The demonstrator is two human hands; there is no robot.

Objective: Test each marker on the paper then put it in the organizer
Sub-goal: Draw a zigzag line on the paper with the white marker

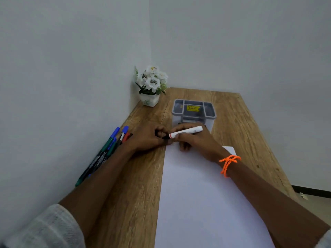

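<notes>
Gripping a white marker (186, 131) near its writing end, the right hand (195, 140) is resting at the far edge of the paper (202, 194), and the marker's dark tip is pointing to the left hand (148, 138). The left hand's fingers are curling around something small and dark just beside that tip; I think it is the cap, but it is too small to be sure. Under both wrists the paper is showing no mark, so I judge that this marker is not yet tested. Just behind the right hand the grey organizer (194, 111) is standing, and its visible compartments are holding no markers. To the outer side of the left forearm, a bunch of other markers (107, 151) is lying on the wooden table (139, 185). So almost all the work is still waiting.
</notes>
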